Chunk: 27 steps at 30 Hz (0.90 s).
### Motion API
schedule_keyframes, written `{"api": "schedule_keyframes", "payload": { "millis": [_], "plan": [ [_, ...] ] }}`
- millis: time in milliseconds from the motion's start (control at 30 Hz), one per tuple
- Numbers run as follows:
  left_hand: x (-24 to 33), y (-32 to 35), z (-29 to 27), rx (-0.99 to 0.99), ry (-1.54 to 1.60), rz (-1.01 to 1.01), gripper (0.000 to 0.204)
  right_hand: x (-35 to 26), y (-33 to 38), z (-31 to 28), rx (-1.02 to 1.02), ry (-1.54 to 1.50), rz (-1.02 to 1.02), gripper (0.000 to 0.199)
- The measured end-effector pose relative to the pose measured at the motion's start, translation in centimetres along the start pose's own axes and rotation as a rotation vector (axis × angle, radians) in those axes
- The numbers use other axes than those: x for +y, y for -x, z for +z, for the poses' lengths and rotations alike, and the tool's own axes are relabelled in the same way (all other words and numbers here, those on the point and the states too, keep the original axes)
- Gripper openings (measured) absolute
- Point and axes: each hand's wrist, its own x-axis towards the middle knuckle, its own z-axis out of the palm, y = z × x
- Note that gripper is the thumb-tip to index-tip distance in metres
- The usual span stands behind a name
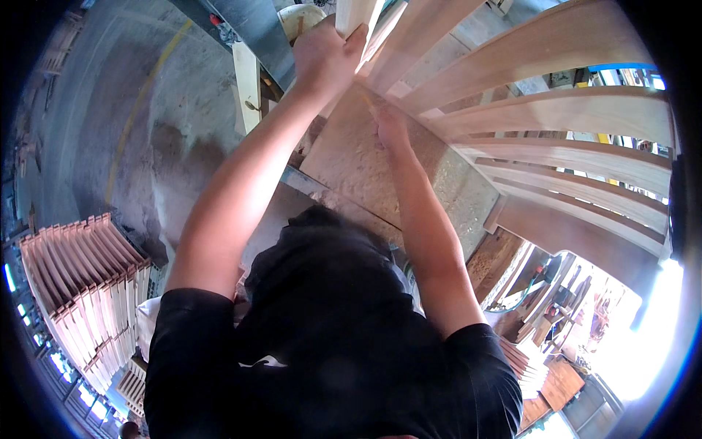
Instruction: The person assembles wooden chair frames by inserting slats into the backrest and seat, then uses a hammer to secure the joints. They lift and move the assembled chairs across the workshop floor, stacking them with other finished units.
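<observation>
My left hand (322,62) is wrapped around the end of a pale wooden piece (357,16) at the top of the view, its thumb across the near face. Lower and to the right, my right hand (392,129) hovers over or rests on a worn work surface (344,150), close to the base of a large slatted wooden frame (556,113). The right fingers are hazy, so whether they hold anything does not show. Wide, curved-looking slats of that frame fan out along my right side.
Stacked wooden parts (88,293) stand on the floor at the lower left. An upright light board (247,86) is by my left forearm. A yellow line (131,121) crosses the concrete floor (190,139). More timber and a bright opening (636,329) lie at the lower right.
</observation>
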Motion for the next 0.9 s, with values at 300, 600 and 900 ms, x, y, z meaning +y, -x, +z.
{"api": "schedule_keyframes", "payload": {
  "millis": [300,600,900],
  "plan": [
    [-1.8,0.1,0.1,-0.053,-0.059,-0.065,0.056,-8.0,1.5,3.2,0.058,-0.886,0.753,0.017],
    [-1.7,0.1,0.1,-0.094,-0.015,-0.059,0.039,-6.9,-0.3,4.2,0.183,-0.638,0.514,0.026],
    [-1.6,0.4,0.5,0.004,0.092,0.015,0.044,-1.7,2.3,5.2,0.258,-0.134,0.226,0.025]
  ]
}}
